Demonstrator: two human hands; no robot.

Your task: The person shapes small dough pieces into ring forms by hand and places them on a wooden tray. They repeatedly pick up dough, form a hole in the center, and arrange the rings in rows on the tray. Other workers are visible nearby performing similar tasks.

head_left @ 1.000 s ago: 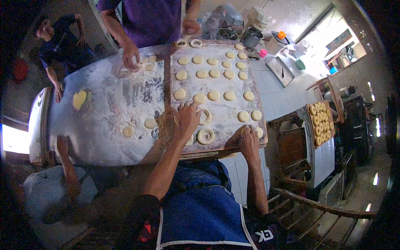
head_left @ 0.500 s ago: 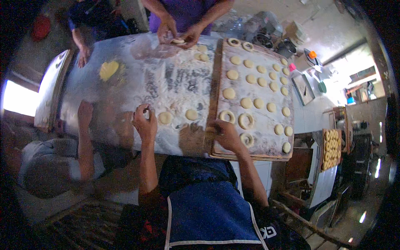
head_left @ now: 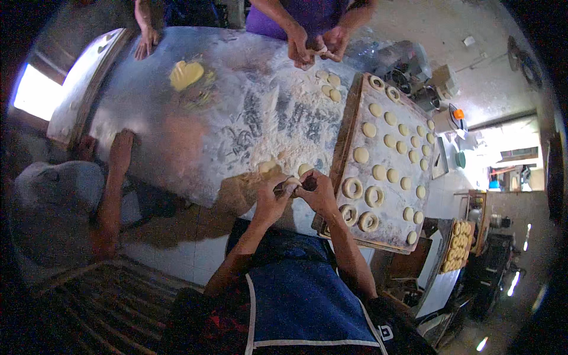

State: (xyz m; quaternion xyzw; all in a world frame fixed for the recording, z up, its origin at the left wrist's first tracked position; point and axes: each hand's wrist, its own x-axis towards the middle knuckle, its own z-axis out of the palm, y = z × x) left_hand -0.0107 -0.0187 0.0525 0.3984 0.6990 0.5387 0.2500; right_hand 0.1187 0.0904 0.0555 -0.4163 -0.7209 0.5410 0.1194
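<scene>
Bare left hand [head_left: 271, 200] and bare right hand [head_left: 319, 191] are pinching a small, pale dough piece [head_left: 291, 183] in nearly closed fingers, above the flour-dusted grey table [head_left: 148, 100]! Knuckles are partly hiding it (full shape unclear).

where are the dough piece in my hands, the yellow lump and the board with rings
Dough piece [head_left: 291, 184], head view: its visible middle
Yellow lump [head_left: 187, 75], head view: middle of its top
Board [head_left: 389, 159], head view: bare floured surface

A bright rectangular window [head_left: 515, 143] opens in the pale grey wall [head_left: 494, 83]; left of it stands a broad grey table [head_left: 145, 94].
</scene>
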